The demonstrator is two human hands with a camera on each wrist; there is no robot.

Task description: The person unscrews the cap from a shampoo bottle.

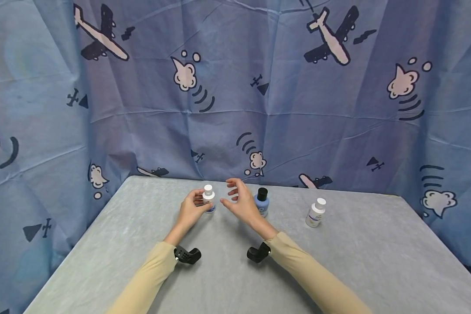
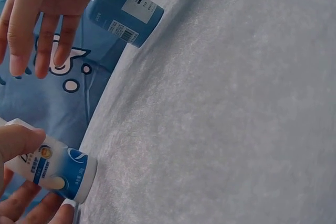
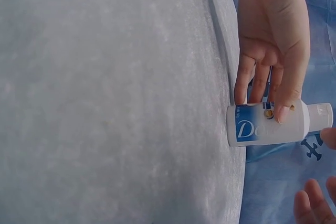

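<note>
A small white bottle (image 1: 208, 197) with a blue-and-white label stands upright near the table's far edge. My left hand (image 1: 190, 210) holds it from the left, thumb on the near side and fingers behind. The right wrist view shows that thumb pressed to the label of the bottle (image 3: 265, 125), below its white flip cap. My right hand (image 1: 242, 204) hovers to the right of this bottle, fingers spread and loosely bent, holding nothing. Just behind the right hand is a blue bottle (image 1: 262, 203) with a black cap, partly hidden by it.
Farther right, another white bottle (image 1: 315, 213) stands alone on the cloth-covered table (image 1: 220, 279). A blue curtain (image 1: 227, 100) printed with aeroplanes hangs behind the far edge. Black wrist cameras (image 1: 187, 255) sit at both cuffs.
</note>
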